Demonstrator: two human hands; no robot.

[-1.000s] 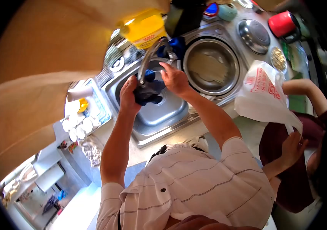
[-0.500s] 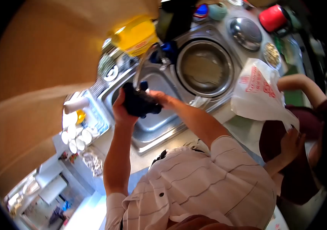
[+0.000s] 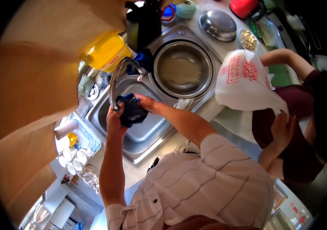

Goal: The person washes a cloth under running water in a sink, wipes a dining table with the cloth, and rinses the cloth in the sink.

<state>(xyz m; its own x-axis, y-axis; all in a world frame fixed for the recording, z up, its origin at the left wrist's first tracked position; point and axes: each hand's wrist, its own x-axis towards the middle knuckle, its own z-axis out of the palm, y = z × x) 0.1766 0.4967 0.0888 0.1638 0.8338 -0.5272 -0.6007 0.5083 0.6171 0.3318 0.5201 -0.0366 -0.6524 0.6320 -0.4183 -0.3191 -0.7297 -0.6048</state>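
Note:
A wet-looking dark blue cloth [image 3: 134,114] is bunched between both hands over the left sink basin [image 3: 150,135]. My left hand [image 3: 115,122] is closed on its left side, right beneath the spout of the curved metal faucet [image 3: 114,82]. On the cloth's upper right edge, my right hand [image 3: 149,104] grips with bent fingers. The bunched fabric hides some fingertips.
A round metal basin [image 3: 159,85] with cloudy liquid sits in the right sink. Behind the faucet stands a yellow jug [image 3: 108,51]. Cups lie in a tray [image 3: 90,132] at left. At right, another person holds a white plastic bag [image 3: 244,90].
The camera view has turned, shifting the scene leftward. The cloth has changed shape between my hands, and the spout now shows over my left hand. The other person still holds the bag.

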